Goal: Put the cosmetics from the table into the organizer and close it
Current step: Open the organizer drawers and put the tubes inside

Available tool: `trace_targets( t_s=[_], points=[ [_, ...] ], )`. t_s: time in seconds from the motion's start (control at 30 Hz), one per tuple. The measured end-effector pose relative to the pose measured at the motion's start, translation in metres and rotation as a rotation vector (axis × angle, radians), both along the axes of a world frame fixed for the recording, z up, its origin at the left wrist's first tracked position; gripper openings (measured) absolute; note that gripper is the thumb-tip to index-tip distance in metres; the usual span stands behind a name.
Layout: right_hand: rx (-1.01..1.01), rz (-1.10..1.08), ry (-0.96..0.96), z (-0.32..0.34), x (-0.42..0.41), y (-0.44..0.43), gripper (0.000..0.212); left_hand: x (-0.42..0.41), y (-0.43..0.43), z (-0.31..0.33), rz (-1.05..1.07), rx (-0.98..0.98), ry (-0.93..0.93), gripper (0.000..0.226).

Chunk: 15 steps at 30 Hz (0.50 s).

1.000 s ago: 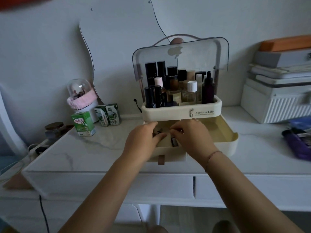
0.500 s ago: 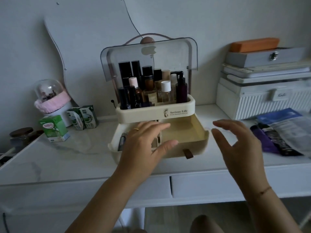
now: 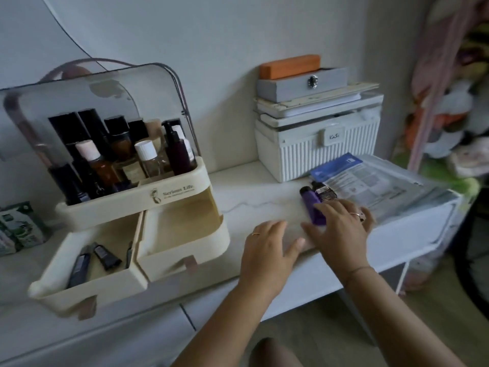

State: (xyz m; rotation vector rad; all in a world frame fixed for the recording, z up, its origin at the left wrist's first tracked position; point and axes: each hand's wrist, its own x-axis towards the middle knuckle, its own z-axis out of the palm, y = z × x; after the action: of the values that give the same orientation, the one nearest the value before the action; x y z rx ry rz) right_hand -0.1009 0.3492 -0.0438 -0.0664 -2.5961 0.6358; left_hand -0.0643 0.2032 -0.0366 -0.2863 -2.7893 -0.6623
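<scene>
On table, 3 o'clock of organizer: purple tube (image 3: 313, 207) lying flat, dark tube (image 3: 323, 191) touching it at its 1 o'clock
right hand (image 3: 341, 229): fingers spread, resting over purple tube's near end, not closed around it
left hand (image 3: 267, 250): open, palm down on table (image 3: 259, 197) edge, holding nothing
organizer (image 3: 127, 197): lid (image 3: 87, 102) up, bottles in top tray, both drawers pulled out
left drawer (image 3: 87, 263): small tubes inside
right drawer (image 3: 182, 234): looks bare
papers (image 3: 370, 178): 1 o'clock of right hand
</scene>
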Motion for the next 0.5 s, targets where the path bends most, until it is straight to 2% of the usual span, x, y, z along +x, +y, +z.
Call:
trace_targets(
  t_s=[0.17, 0.37, 0.43, 0.5],
  points=[
    [-0.038, -0.001, 0.019, -0.001, -0.01, -0.005, 0.039, -0.003, -0.011, -0.023, -0.017, -0.114, 0.047, 0.054],
    [0.028, -0.039, 0.074, 0.0, -0.009, -0.022, 0.021, 0.018, -0.022, -0.011, -0.08, -0.007, 0.049, 0.057],
    [0.036, -0.015, 0.086, 0.001, -0.006, -0.024, 0.018, 0.035, -0.025, 0.0, -0.106, 0.012, 0.112, 0.055],
    [-0.076, 0.037, 0.141, 0.008, 0.0, -0.027, 0.02, 0.052, -0.032, 0.013, -0.158, 0.023, 0.282, 0.047]
  ],
)
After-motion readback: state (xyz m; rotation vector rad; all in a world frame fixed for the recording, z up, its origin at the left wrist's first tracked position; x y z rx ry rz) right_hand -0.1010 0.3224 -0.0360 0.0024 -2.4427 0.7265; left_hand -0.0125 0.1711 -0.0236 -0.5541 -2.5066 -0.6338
